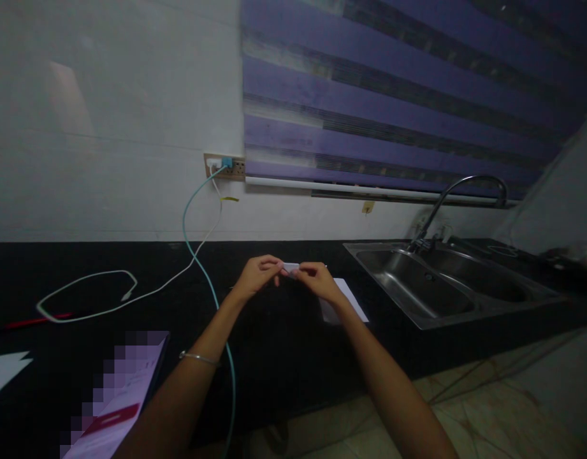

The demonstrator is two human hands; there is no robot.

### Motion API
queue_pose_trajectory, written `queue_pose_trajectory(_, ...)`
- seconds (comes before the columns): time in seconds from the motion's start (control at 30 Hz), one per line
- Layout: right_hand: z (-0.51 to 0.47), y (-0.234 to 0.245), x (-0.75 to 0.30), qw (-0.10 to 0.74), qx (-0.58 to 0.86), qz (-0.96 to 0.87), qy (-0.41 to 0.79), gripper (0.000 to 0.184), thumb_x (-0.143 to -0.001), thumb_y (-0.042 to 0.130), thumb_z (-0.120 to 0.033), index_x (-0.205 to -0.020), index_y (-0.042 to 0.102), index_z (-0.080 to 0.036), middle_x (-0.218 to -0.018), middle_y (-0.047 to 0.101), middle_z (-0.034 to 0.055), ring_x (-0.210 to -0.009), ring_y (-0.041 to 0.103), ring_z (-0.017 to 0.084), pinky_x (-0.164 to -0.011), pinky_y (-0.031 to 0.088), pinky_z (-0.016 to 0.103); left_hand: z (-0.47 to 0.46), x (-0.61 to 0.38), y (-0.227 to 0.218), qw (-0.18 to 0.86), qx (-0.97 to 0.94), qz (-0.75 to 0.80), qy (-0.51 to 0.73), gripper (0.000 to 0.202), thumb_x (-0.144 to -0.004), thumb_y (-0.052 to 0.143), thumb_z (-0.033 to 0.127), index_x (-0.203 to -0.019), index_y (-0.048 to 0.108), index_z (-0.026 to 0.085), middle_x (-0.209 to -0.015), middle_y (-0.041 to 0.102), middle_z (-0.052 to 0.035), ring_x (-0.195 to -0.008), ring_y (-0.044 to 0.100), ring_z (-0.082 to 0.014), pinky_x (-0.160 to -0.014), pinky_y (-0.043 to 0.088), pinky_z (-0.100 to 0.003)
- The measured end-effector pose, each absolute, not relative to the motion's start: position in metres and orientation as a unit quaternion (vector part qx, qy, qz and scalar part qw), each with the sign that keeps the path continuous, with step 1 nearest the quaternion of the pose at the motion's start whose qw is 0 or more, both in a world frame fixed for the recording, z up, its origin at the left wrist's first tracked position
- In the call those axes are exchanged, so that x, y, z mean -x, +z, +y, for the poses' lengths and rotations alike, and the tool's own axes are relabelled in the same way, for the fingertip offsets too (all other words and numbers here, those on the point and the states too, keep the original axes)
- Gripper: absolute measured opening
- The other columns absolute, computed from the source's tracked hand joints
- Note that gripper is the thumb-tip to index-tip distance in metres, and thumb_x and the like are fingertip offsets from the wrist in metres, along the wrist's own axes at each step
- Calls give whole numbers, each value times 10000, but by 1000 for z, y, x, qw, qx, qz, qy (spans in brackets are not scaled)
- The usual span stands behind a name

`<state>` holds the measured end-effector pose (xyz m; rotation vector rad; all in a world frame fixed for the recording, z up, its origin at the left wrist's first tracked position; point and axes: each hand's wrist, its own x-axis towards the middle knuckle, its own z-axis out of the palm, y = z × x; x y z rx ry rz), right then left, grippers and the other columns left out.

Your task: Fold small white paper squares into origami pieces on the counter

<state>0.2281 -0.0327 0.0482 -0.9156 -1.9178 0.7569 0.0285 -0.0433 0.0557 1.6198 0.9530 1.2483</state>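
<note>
A small white piece, which looks like folded paper (290, 268), is held up between both hands over the black counter. My left hand (260, 274) pinches its left end with thumb and fingertips. At the other end my right hand (318, 278) grips it the same way. The fingers hide part of the piece, so its full shape cannot be made out. Under and beside my right wrist, white paper sheets (351, 299) lie flat on the counter.
A double steel sink (420, 322) with a curved tap (465, 182) is at right. A teal cable (211, 287) and a white cable (154, 292) run from the wall socket (236, 168). A lit screen (125, 389), a red pen-like stick (37, 320) and papers (4, 371) are at left.
</note>
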Motion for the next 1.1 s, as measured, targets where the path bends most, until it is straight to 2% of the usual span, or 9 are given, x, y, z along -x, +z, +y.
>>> queue_pose_trajectory(0.1,-32,45,-225,419,361,-729,403,360,-857,543,-484,-896,692,-158,-617,616,-2,-456,487,82,-444,361,197,-39,-29,52,448,-617,380,524,330,-764,665,435,-867,624,124,-710,700,-67,-439,533,-83,-363,324,-174)
queue_pose_trajectory(0.2,-32,42,-221,418,339,-688,487,382,-835,567,-506,-986,675,-171,-752,680,39,-502,575,95,-456,453,205,-36,-30,47,456,-605,363,542,387,-764,647,493,-879,585,129,-764,698,-80,-512,589,-113,-351,352,-169)
queue_pose_trajectory(0.3,-32,40,-217,467,341,-645,500,396,-789,635,-489,-1011,686,-165,-864,699,74,-626,640,120,-516,524,222,-36,-32,45,453,-610,362,539,399,-769,637,507,-902,568,137,-785,693,-76,-576,618,-133,-354,380,-165)
queue_pose_trajectory(0.47,-33,43,-215,519,346,-599,502,395,-743,691,-461,-999,704,-161,-929,706,92,-738,662,158,-585,572,267,-40,-35,46,434,-625,378,528,342,-803,616,468,-933,594,152,-813,697,-62,-479,562,-88,-344,379,-170)
queue_pose_trajectory(0.57,-34,46,-215,537,351,-589,491,382,-712,715,-459,-955,719,-165,-922,710,89,-760,659,174,-603,577,288,-41,-37,47,428,-621,392,527,329,-785,650,427,-955,642,146,-778,696,-61,-465,544,-85,-351,375,-177)
queue_pose_trajectory(0.7,-33,46,-218,538,349,-598,480,347,-670,751,-446,-890,735,-178,-861,712,69,-754,654,184,-605,563,297,-43,-36,49,424,-617,402,528,303,-757,684,406,-896,680,136,-696,683,-54,-448,516,-82,-358,353,-183)
queue_pose_trajectory(0.9,-30,45,-224,522,356,-628,454,281,-671,761,-407,-801,743,-159,-750,702,58,-628,617,155,-585,510,288,-49,-33,54,403,-633,393,531,253,-760,680,387,-776,670,135,-675,659,-44,-445,485,-67,-400,369,-190)
queue_pose_trajectory(1.1,-32,51,-224,537,347,-674,369,238,-707,732,-379,-757,738,-146,-742,699,66,-613,594,150,-571,463,273,-50,-32,54,392,-652,389,519,250,-773,662,391,-771,655,142,-711,668,-49,-501,512,-76,-435,382,-184)
